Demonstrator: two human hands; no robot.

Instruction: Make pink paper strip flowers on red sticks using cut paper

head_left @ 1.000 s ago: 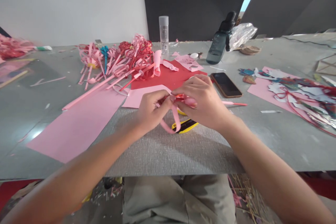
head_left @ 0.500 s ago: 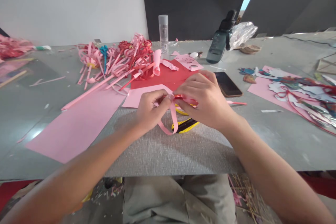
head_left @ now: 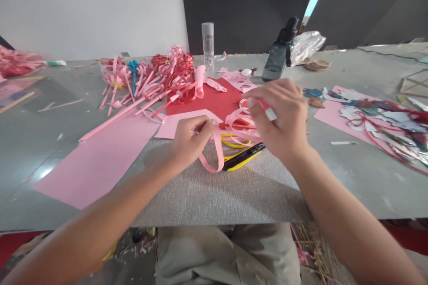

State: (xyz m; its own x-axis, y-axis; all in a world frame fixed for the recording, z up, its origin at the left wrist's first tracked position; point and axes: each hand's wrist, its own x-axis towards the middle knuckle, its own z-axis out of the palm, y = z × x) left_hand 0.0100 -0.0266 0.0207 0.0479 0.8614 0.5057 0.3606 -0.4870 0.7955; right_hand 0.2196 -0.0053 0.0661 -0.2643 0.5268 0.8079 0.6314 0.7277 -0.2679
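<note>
My left hand (head_left: 194, 138) is closed in a pinch on a pink paper strip (head_left: 219, 153), which hangs from the fingertips in a loop. A red stick (head_left: 237, 127) with curled pink paper strips (head_left: 234, 118) round it runs rightward from the pinch. My right hand (head_left: 282, 118) is raised to the right of the curls, thumb and fingers apart. By its fingertips a small pale ring (head_left: 243, 103) shows over the red paper (head_left: 214, 102). Under the strips lie a yellow and black utility knife (head_left: 242, 158) and yellow handles (head_left: 232, 142), partly covered.
Left lies a long pink sheet (head_left: 100, 156); behind it, a heap of pink and red paper-strip sticks (head_left: 160, 75). A clear bottle (head_left: 207, 46) and a dark dropper-style bottle (head_left: 279, 55) stand at the back. Right is a pile of coloured scraps and cords (head_left: 384, 116).
My right hand has come away from the red stick, lifting and moving right, its fingers spreading. Pink curls are now visible. My left hand keeps its pinch in nearly the same place.
</note>
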